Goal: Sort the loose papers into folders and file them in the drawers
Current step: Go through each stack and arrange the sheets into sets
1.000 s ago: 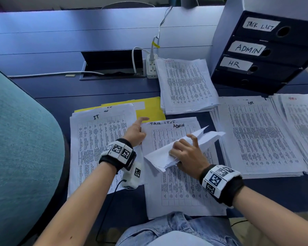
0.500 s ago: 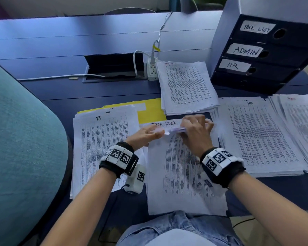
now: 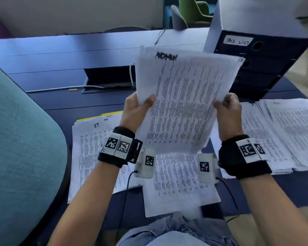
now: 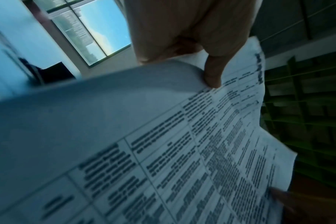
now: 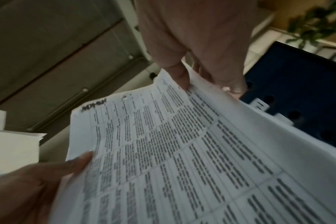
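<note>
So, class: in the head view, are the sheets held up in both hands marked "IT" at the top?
No: the held sheets carry "ADMIN" at the top, while the "IT" pile lies on the desk.

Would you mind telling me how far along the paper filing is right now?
Sorting looks partly done: headed piles lie on the desk, such as the IT pile. In hand: the left hand and right hand hold up the ADMIN sheets. Left: no pile sits in a folder, and the drawer box is shut.
</note>
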The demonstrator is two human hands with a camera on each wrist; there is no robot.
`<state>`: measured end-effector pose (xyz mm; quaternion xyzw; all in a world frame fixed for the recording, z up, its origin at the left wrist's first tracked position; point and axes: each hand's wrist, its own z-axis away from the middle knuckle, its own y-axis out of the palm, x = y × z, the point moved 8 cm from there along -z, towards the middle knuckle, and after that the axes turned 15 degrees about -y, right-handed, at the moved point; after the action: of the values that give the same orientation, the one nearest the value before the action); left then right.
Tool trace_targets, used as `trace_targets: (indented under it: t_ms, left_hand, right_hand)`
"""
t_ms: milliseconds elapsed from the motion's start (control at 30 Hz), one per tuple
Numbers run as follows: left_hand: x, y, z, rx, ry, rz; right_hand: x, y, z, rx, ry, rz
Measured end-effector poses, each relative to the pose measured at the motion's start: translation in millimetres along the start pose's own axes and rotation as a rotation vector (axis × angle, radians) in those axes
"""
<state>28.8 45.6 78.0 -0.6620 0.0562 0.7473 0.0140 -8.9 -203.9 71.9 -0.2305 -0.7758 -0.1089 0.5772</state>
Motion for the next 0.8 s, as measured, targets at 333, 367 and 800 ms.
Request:
trace_targets:
  t_ms: [333, 367, 800]
  left_hand:
    - [14, 9, 24, -0.102, -0.041, -0.022]
    - [23, 12, 26, -0.096, -0.075, -0.060]
    - [0, 78, -14, -0.255, -0.122, -0.100]
  right_hand:
    - [12, -10, 28, -0.011, -0.111, -0.084]
    - [3, -9, 32, 0.004, -0.080, -0.064]
    - [-30, -67, -17, 0.229, -0.084, 0.131]
